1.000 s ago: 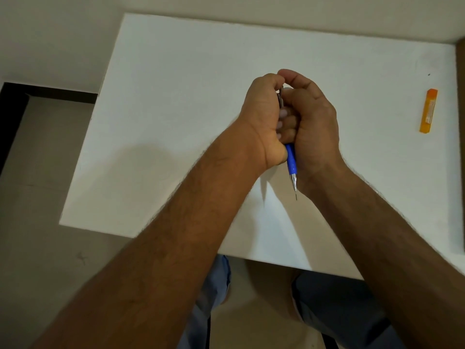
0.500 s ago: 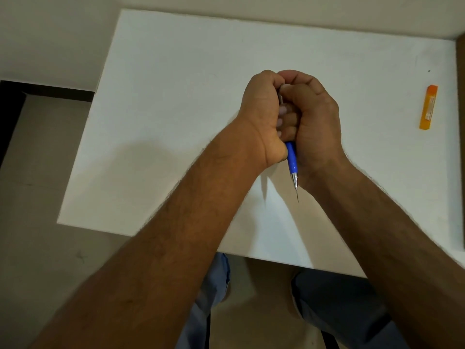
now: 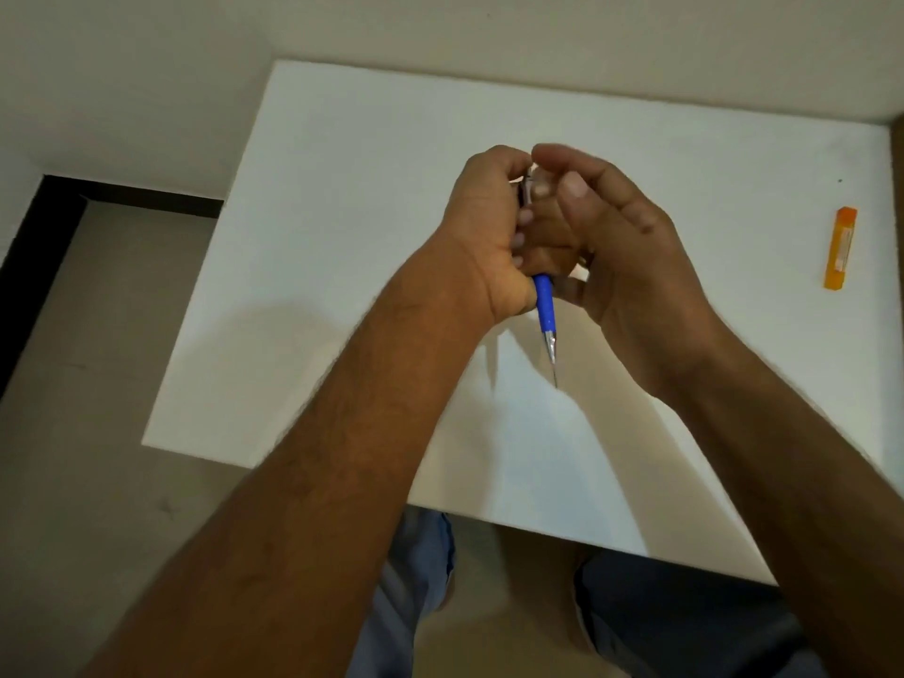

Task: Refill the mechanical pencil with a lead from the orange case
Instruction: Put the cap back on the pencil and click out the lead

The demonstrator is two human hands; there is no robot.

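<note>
The mechanical pencil (image 3: 544, 305) is held upright over the white table (image 3: 342, 227), blue grip and metal tip pointing down toward me. My left hand (image 3: 486, 227) is fisted around its barrel. My right hand (image 3: 631, 256) sits against it from the right, palm turned outward. Its thumb and forefinger meet at the pencil's top end, which is mostly hidden by the fingers. Its lower fingers curl behind the barrel. The orange lead case (image 3: 840, 248) lies flat near the table's right edge, well away from both hands.
The table's near edge runs just above my knees (image 3: 685, 623). A wall borders the table at the back and right. Floor and a dark skirting strip (image 3: 44, 247) lie to the left.
My right hand has loosened from a tight fist, its palm swinging away to the right while its fingertips stay at the pencil's top. The left hand keeps its grip.
</note>
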